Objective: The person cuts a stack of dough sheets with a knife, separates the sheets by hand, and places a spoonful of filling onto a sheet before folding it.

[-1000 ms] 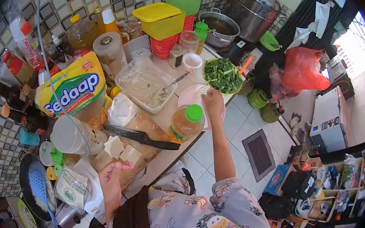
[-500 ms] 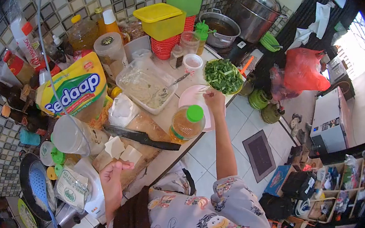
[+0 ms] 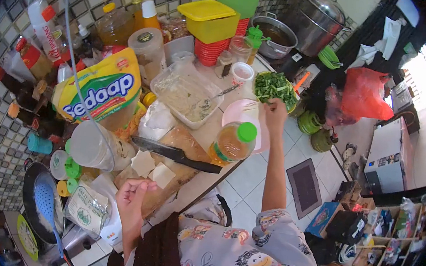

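My left hand [image 3: 132, 196] is raised beside the wooden cutting board [image 3: 186, 141], its fingers curled together; whether anything small is between them cannot be made out. White square pieces [image 3: 162, 175] lie on the board near that hand, beside a black-handled knife [image 3: 177, 155]. My right hand [image 3: 276, 111], fingers pinched, is at the near edge of the bowl of chopped greens [image 3: 273, 89]; its fingertips are partly hidden. Left of this hand is a pink plate [image 3: 233, 115] with a small pale item on it. A green-capped oil bottle [image 3: 232, 143] stands between the plate and the board.
A clear tub [image 3: 186, 91] with batter residue and a spoon sits behind the board. A yellow box [image 3: 209, 22], a metal pot [image 3: 274, 38] and several bottles line the wall. At the lower left is a black pan [image 3: 35, 195] with a blue spatula.
My right hand has moved from above the pink plate to the edge of the greens bowl. The view has shifted slightly. My left hand stays near the board.
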A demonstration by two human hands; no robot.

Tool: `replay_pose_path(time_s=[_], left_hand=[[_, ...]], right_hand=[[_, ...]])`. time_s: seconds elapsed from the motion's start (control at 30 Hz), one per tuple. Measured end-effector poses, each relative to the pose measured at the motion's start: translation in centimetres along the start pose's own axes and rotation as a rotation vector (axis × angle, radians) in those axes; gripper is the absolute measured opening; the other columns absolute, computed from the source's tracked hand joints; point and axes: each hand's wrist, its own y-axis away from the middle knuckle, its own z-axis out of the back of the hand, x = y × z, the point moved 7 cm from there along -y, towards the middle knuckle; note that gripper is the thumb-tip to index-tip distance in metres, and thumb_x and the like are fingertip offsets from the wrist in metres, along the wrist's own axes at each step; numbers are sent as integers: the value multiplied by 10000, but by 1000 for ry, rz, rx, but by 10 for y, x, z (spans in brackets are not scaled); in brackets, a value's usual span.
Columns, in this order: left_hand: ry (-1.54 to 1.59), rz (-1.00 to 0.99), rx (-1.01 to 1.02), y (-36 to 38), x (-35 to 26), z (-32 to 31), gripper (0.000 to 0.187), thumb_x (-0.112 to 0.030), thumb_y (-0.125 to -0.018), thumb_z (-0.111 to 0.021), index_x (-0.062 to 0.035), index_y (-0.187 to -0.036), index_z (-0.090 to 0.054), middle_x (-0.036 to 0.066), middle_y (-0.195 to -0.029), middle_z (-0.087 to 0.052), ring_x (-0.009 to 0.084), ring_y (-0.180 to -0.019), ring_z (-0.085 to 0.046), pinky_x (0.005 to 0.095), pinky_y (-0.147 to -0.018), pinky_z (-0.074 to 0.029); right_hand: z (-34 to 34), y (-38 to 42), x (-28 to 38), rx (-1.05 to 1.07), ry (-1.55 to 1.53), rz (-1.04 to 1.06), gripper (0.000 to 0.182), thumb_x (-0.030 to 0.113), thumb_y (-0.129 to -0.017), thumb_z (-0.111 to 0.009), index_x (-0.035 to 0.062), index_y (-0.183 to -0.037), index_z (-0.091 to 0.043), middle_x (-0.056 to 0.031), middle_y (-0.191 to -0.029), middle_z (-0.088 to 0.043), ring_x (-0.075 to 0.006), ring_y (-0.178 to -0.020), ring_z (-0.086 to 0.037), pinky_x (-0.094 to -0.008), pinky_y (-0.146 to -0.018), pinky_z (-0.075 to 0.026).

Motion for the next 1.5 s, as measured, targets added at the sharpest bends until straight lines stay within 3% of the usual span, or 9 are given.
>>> replay_pose_path(time_s=[0.33,0.4,0.53,0.6,0.93,1.27,1.37,1.43,1.5], left_hand=[[-289,-102,-54,5,0,45,355,-202,-906,-424,-48,-592,-485,27,-507,-490,94,-490,-428,246,-640,-391],[-213,-101,-72,6,5,47,407,-203,-909,-415,-41,-542,-480,30,-474,-480,94,-463,-419,226,-603,-382],[-314,-22,-50,8,15,43,318,-173,-895,-447,3,-654,-557,27,-546,-544,64,-516,-473,215,-580,-416],[-402,-145,16,3,21,33,256,-160,-883,-473,18,-725,-568,31,-629,-584,66,-543,-498,205,-538,-411],[-457,-98,74,3,23,24,106,-102,-830,-544,-2,-828,-578,33,-699,-616,59,-589,-538,206,-537,-425],[-406,-385,-144,-3,7,24,269,-81,-785,-605,-17,-1036,-531,65,-889,-605,129,-755,-558,242,-677,-438],[-200,-360,-40,-3,9,21,253,-77,-785,-610,11,-1015,-552,56,-869,-610,124,-737,-555,236,-699,-439],[69,139,160,0,45,24,206,-62,-789,-608,25,-973,-581,63,-861,-617,97,-723,-549,216,-683,-432],[126,107,110,1,36,17,161,-60,-791,-607,20,-930,-595,59,-841,-617,77,-713,-541,202,-655,-422]], right_hand=[[132,55,176,-173,-651,-73,54,68,-829,-529,24,-845,-503,-15,-760,-495,-72,-641,-465,-198,-535,-386],[137,88,214,-123,-631,146,61,75,-808,-553,31,-844,-530,-21,-729,-505,-72,-614,-469,-222,-518,-386],[61,144,286,726,-416,334,87,54,-758,-572,51,-845,-579,-72,-663,-513,-168,-540,-506,-258,-491,-402],[8,176,269,911,-342,312,132,97,-766,-565,64,-894,-572,-89,-710,-517,-226,-563,-532,-297,-515,-437],[-63,214,255,763,78,427,144,180,-786,-520,91,-900,-525,-72,-819,-500,-268,-587,-571,-375,-487,-466],[-9,184,295,897,-370,267,57,67,-762,-587,43,-806,-561,-69,-769,-510,-170,-546,-535,-272,-487,-410],[-5,184,299,982,-421,237,69,61,-761,-603,35,-818,-573,-64,-753,-523,-120,-548,-521,-227,-485,-395],[1,180,305,1013,-413,263,85,67,-765,-605,36,-841,-582,-61,-751,-530,-103,-558,-516,-210,-485,-388],[26,157,316,927,-499,231,125,65,-750,-618,35,-870,-600,-66,-762,-549,-101,-572,-506,-213,-489,-387]])
